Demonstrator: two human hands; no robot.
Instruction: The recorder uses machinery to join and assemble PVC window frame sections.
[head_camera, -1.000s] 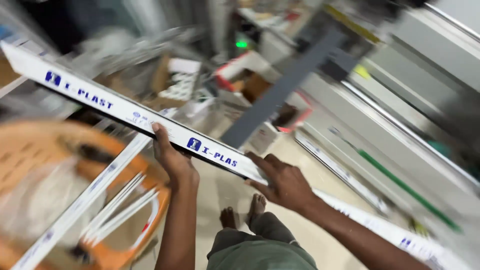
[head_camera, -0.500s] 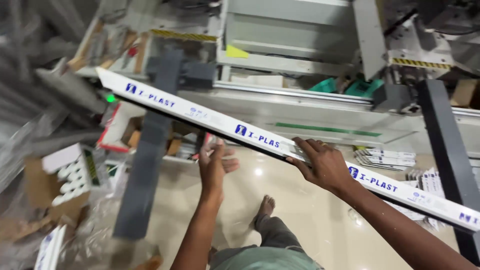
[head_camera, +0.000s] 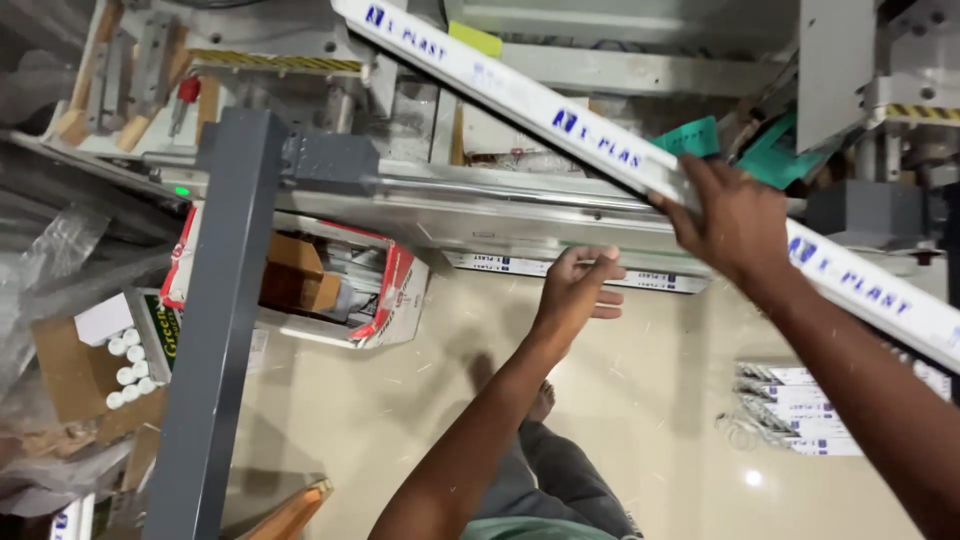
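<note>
A long white plastic strip (head_camera: 520, 92) with blue print runs slantwise from the top middle down to the right edge, above the grey metal machine rail (head_camera: 470, 205). My right hand (head_camera: 728, 215) grips this strip near its middle, fingers wrapped over its top. My left hand (head_camera: 578, 288) hangs lower and to the left, fingers apart and holding nothing. Its fingertips are close to the underside of the rail. Below are my legs and one bare foot on the shiny beige floor (head_camera: 640, 400).
A grey square post (head_camera: 222, 300) crosses the left side. Behind it are an open red-and-white carton (head_camera: 385, 300) and a cardboard box of white tubes (head_camera: 128, 360). A stack of white strips (head_camera: 800, 410) lies on the floor at right. Another strip (head_camera: 560, 268) lies under the rail.
My left hand has let go of the strip and dropped below it. My right hand has lifted the strip higher over the machine, and the view has swung toward the machine.
</note>
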